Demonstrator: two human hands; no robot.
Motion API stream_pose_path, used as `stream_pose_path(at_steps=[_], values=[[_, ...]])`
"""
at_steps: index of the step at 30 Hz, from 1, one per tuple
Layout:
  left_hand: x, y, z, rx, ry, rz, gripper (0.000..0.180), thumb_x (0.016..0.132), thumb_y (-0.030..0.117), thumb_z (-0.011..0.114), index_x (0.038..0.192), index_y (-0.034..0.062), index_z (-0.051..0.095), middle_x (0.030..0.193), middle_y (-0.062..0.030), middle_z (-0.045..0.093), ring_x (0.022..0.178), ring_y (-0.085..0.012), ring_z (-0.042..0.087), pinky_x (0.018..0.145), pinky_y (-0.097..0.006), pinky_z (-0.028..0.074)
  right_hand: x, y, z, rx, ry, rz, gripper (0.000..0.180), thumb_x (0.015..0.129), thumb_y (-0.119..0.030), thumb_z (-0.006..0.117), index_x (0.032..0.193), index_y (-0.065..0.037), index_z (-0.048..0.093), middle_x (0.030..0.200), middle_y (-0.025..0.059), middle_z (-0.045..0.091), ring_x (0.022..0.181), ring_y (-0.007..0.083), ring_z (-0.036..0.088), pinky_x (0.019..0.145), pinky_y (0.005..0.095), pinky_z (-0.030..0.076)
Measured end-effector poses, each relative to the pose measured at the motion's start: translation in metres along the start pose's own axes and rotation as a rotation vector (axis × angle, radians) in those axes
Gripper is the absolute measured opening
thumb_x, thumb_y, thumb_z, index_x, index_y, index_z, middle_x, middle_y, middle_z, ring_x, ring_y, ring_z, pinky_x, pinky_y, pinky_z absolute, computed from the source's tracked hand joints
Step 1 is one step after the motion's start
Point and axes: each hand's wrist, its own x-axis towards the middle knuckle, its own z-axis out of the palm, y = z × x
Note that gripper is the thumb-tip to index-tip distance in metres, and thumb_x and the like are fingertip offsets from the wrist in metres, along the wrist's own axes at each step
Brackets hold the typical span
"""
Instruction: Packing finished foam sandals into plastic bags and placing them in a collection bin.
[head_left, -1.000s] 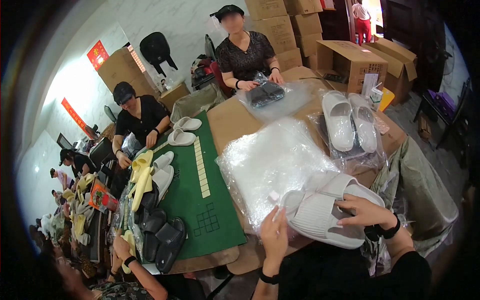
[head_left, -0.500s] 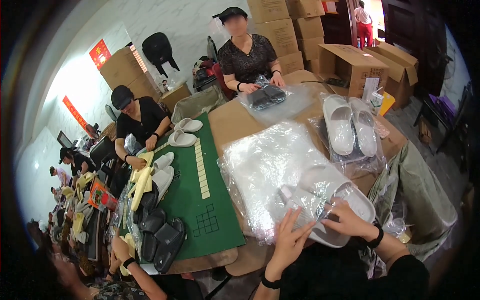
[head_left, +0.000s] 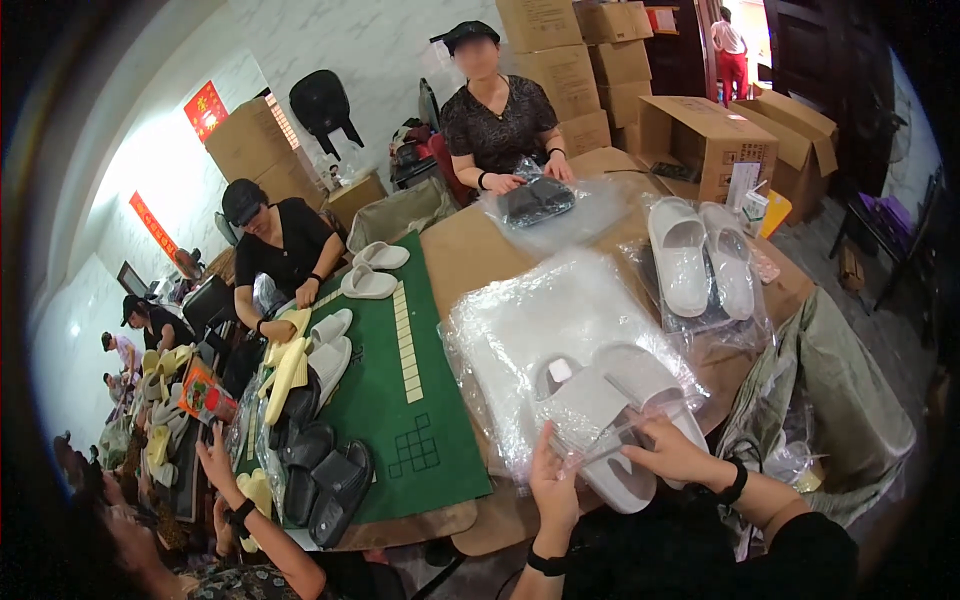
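A pair of light grey slide slippers [head_left: 582, 405] lies in front of me, toes pointing away, on a stack of clear plastic bags [head_left: 505, 335]. Clear film, apparently a plastic bag's edge [head_left: 598, 438], stretches across the slippers between my hands. At the left slipper's side, my left hand [head_left: 553, 488] pinches this film between thumb and fingers. My right hand [head_left: 682, 455] reaches over the right slipper's heel end, its fingers closed on the film's other side. How far the film covers the slippers is hard to tell.
Another bagged pair of pale slippers [head_left: 685, 265] lies at the far right. Black slippers [head_left: 340, 492] and yellow slippers [head_left: 288, 375] rest on the green mat [head_left: 400, 345]. Across the table a co-worker [head_left: 500, 120] handles bagged dark slippers [head_left: 535, 200]. A sack [head_left: 815, 400] stands to my right.
The grey slippers have shifted left and turned. My left hand has gone from lying spread over them to pinching the film at their side. At lower left, a co-worker's hand has risen.
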Motion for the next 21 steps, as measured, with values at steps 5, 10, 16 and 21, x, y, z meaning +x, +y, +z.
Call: stream_pose_path(at_steps=[5,10,16,21], values=[[0.006,-0.013,-0.003,-0.008,0.282,0.111,0.052,0.093,0.001,0.052,0.142,-0.0004,0.032,0.124,-0.0094,0.051,0.104,-0.0155,0.052,0.092,-0.027,0.041,0.007,0.011,0.01,-0.092,-0.045,-0.095,0.066,0.086,-0.032,0.062,0.135,0.007,0.04,0.117,0.0259,0.049,0.111,0.0401,0.045,0.096,0.0422,0.036],[0.008,-0.031,-0.027,-0.196,0.15,-0.172,0.036,0.101,0.021,0.043,0.129,-0.002,0.042,0.122,-0.0117,0.054,0.109,-0.0203,0.055,0.094,-0.034,0.047,0.015,-0.016,0.002,-0.048,0.014,-0.039,0.066,0.084,-0.031,0.064,0.134,0.007,0.042,0.118,0.0261,0.049,0.112,0.0404,0.045,0.097,0.0425,0.036],[0.009,-0.033,-0.022,-0.065,0.19,-0.197,0.027,0.101,0.013,0.042,0.121,-0.0023,0.05,0.109,-0.0078,0.059,0.097,-0.013,0.056,0.085,-0.026,0.045,0.023,-0.004,-0.001,0.033,0.231,-0.07,0.056,0.085,-0.025,0.065,0.129,0.005,0.048,0.117,0.0257,0.05,0.115,0.0378,0.046,0.096,0.0425,0.038],[0.012,-0.038,-0.022,0.114,0.14,-0.222,0.028,0.098,0.007,0.041,0.123,-0.0037,0.048,0.115,-0.011,0.058,0.104,-0.0186,0.056,0.088,-0.031,0.046,0.024,-0.004,-0.003,-0.082,0.104,0.006,0.061,0.086,-0.03,0.065,0.134,0.001,0.045,0.13,0.0247,0.045,0.12,0.0395,0.043,0.102,0.0414,0.035]])
